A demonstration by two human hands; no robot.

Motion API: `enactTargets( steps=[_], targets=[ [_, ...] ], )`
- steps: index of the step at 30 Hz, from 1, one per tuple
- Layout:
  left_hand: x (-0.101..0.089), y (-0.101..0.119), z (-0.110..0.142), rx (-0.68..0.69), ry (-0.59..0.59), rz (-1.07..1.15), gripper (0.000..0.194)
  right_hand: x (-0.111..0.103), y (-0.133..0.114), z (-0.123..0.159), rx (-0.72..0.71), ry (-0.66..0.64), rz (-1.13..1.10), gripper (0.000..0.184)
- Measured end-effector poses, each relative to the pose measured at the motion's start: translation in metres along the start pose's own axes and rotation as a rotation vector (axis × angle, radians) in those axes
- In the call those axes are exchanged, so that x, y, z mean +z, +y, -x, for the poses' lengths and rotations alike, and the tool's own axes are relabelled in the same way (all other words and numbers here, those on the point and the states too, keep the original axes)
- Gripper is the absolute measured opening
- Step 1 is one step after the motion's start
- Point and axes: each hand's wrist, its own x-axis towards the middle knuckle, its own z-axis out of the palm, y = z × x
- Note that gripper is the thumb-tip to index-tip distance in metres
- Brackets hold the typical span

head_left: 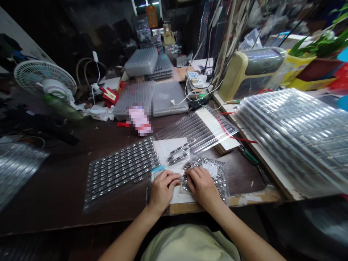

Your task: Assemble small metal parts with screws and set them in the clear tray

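The bag of small shiny metal parts (221,177) lies flat at the near edge of the desk (62,192), right up against the person, probably so the pieces can be picked out with hardly any reach. The right hand (202,185) rests over its left side, palm down, fingers curled inward. The left hand (163,190) sits just beside it, thumb and forefinger drawn close to each other above a white sheet (182,198); from here I can't tell whether either hand has a piece pinched, the fingertips being too small to read. Both wrists bend in towards the middle, forearms spread in a wide V from the body, which looks like a steady pose for fine fingerwork. Just beyond the hands, a few short metal strips (178,158) lie on a white pad, and left of them is a tray filled with rows (122,170), slanted perhaps to suit the left arm. A transparent channelled tray (178,128) lies behind the pad. Farther out, stacked trays (293,134) rise at the right, and a fan (45,78) stands at the left.
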Motion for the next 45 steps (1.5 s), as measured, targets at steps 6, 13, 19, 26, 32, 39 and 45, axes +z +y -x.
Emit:
enactTargets(
  steps=[6,13,19,26,32,39,45],
  targets=[
    [-0.006,-0.004,-0.004,-0.096,0.114,0.155,0.015,0.0,0.001,0.0,-0.005,0.0,-0.003,0.013],
    [-0.004,-0.002,-0.004,-0.052,0.015,0.12,0.014,0.0,0.001,0.0,-0.006,-0.009,0.005,0.013],
    [-0.002,0.0,-0.002,-0.021,-0.019,0.049,0.016,0.0,0.001,0.0,-0.008,-0.018,0.006,0.013],
    [-0.002,0.0,-0.001,0.006,-0.019,0.018,0.017,0.001,0.001,0.001,-0.014,-0.012,0.014,0.012],
    [-0.001,0.0,0.0,0.024,-0.016,0.006,0.017,0.002,0.002,0.001,-0.029,-0.005,0.029,0.01],
    [-0.004,-0.004,-0.001,-0.086,0.032,0.198,0.014,0.001,0.001,0.001,-0.01,-0.021,0.005,0.012],
    [-0.017,-0.015,-0.011,-0.554,0.189,1.061,0.027,0.002,0.003,0.001,-0.025,-0.014,-0.023,0.016]
  ],
)
